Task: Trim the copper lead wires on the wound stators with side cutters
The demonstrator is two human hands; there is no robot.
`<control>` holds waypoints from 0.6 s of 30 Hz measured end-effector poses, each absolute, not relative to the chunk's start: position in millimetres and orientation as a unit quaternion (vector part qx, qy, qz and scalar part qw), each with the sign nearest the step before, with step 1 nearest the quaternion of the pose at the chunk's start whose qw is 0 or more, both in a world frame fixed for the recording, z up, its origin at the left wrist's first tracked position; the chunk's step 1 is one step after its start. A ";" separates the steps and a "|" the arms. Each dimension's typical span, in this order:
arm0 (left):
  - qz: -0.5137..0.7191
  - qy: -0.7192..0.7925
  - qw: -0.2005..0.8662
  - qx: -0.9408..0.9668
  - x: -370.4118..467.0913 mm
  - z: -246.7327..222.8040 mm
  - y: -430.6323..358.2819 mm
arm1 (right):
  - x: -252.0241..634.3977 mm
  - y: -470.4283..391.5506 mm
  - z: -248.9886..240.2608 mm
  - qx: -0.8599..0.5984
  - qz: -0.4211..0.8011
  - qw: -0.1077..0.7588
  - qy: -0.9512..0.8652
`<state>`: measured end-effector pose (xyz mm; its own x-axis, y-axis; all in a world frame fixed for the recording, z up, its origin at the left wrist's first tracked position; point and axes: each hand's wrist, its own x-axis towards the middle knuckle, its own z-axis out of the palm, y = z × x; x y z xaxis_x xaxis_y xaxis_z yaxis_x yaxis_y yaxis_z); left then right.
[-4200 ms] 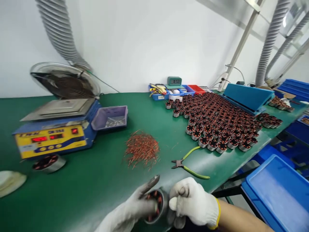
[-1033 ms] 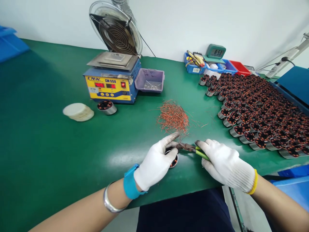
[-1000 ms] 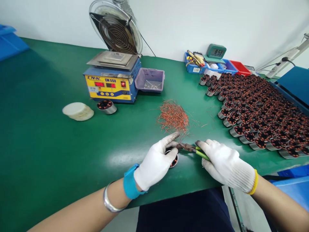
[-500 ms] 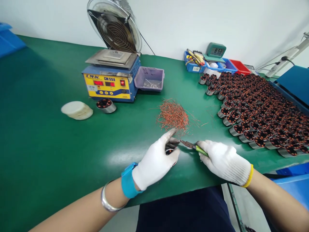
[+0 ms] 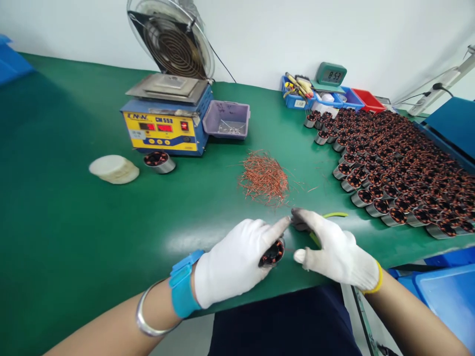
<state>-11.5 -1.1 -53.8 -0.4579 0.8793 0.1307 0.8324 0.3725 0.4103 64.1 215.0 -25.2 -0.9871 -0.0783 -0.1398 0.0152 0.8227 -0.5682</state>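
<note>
In the head view, my white-gloved left hand [image 5: 237, 259] is closed around a motor stator [image 5: 272, 253], a metal ring with a black, copper-wound inside. Its index finger reaches over the stator toward the other hand. My right hand [image 5: 330, 247], also gloved, is open, with the thumb well apart from the fingers. Behind and under its fingers lie green-handled cutting pliers [image 5: 336, 215] on the table; their jaws are hidden. A pile of copper wire clippings [image 5: 264, 178] lies just beyond both hands.
Rows of stators [image 5: 401, 173] crowd the right side. One more stator [image 5: 159, 162] and a pale round pad [image 5: 114, 169] sit at left, before a blue-yellow solder pot [image 5: 163, 131]. A purple tray [image 5: 227, 121], small bins [image 5: 367, 101] and a clock [image 5: 331, 74] stand behind.
The right hand has let go of the pliers, which now lie on the table, and its fingers have spread. The left hand has turned, bringing the stator's wound face into view.
</note>
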 end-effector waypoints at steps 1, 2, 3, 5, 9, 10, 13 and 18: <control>0.228 0.805 0.040 0.546 -11.1 -53.9 -1.1 | 58.8 210.1 -19.3 -0.005 -0.320 0.124 0.939; 0.245 0.782 0.025 0.572 -10.8 -53.7 -1.0 | 53.7 205.7 -13.6 -0.005 -0.334 0.163 0.928; 0.261 0.762 0.014 0.593 -10.4 -53.4 -0.9 | 49.5 202.0 -8.7 -0.012 -0.346 0.192 0.918; 0.289 0.752 0.008 0.592 -9.9 -53.0 -0.1 | 45.1 197.4 -2.9 -0.021 -0.369 0.224 0.902; 0.345 0.830 0.078 0.432 -10.1 -48.1 2.7 | 53.1 197.9 -6.5 0.050 -0.416 0.200 0.886; 0.360 0.842 0.120 0.382 -10.6 -44.4 2.7 | 56.9 199.1 -8.7 0.073 -0.418 0.187 0.886; 0.393 0.799 0.344 0.298 -14.0 -27.1 -1.2 | 67.0 202.3 -14.2 0.125 -0.418 0.134 0.890; 0.495 0.785 0.292 0.231 -17.5 -11.5 -3.6 | 74.5 197.5 -20.0 0.154 -0.486 0.127 0.851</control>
